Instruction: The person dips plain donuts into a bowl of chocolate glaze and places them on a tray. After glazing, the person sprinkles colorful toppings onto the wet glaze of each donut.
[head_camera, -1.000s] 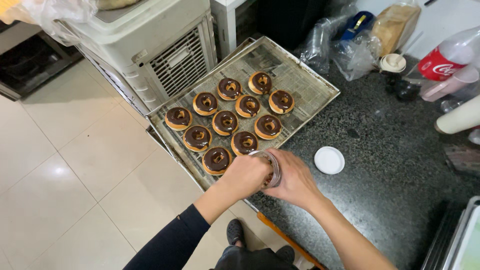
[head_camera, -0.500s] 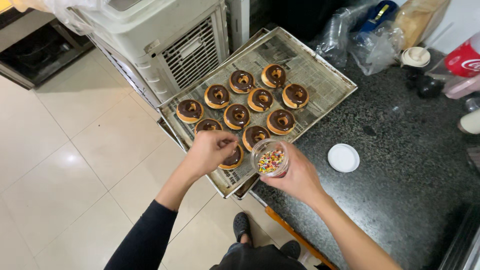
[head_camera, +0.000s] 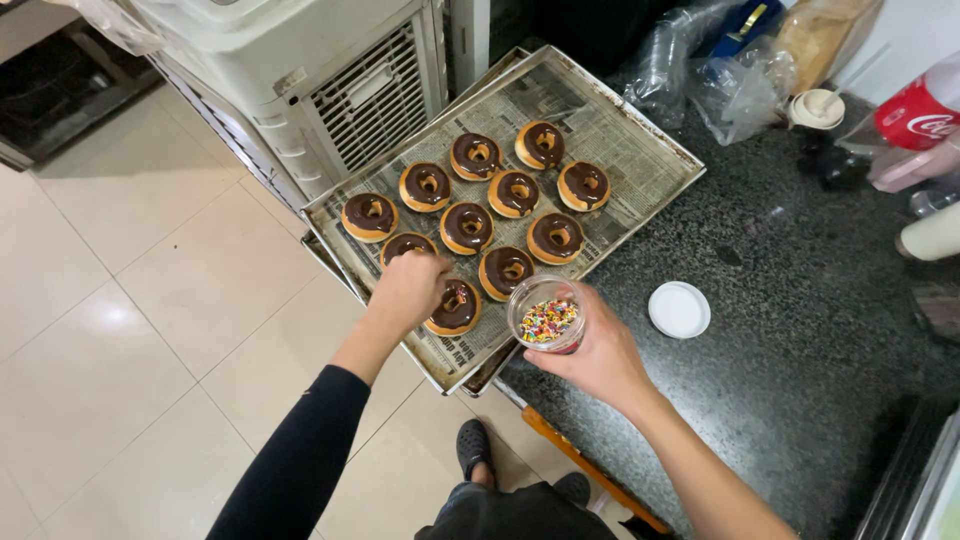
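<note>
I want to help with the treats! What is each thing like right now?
Clear plastic cup of rainbow sprinkles: open, held in right hand.
Round white lid: off, lying on the counter.
Chocolate-glazed doughnuts: no sprinkles visible.
Paper-lined metal tray: overhangs the counter.
Left hand: over the near doughnuts.

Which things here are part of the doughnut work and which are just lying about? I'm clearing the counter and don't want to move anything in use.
In use:
left hand
right hand
cup of sprinkles
chocolate doughnuts
baking tray

Lying about:
white lid
plastic bags
red-labelled bottle
white fan unit
</note>
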